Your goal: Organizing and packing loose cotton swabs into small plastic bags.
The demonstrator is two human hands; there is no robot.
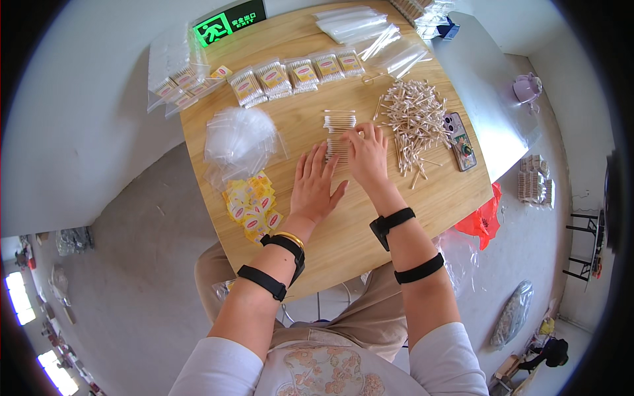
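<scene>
A small row of cotton swabs [337,149] lies side by side on the wooden table [343,231], just past the middle, and both my hands are at it. My right hand [367,156] rests over the row's right end, fingers spread and lying flat on the sticks, clasping nothing. My left hand [315,185] lies palm down, loose and flat, its fingertips touching the near left edge of the row. Just beyond sits a second neat bundle of swabs [339,121]. To the right is a loose heap of swabs [415,119], and beside that a phone [459,140] near the table's right edge. To my left lie a pile of clear small bags [239,137] and, nearer me, yellow paper labels [251,205]. Along the far side runs a line of packed swab packets [297,76], with more clear bags [360,26] behind.
</scene>
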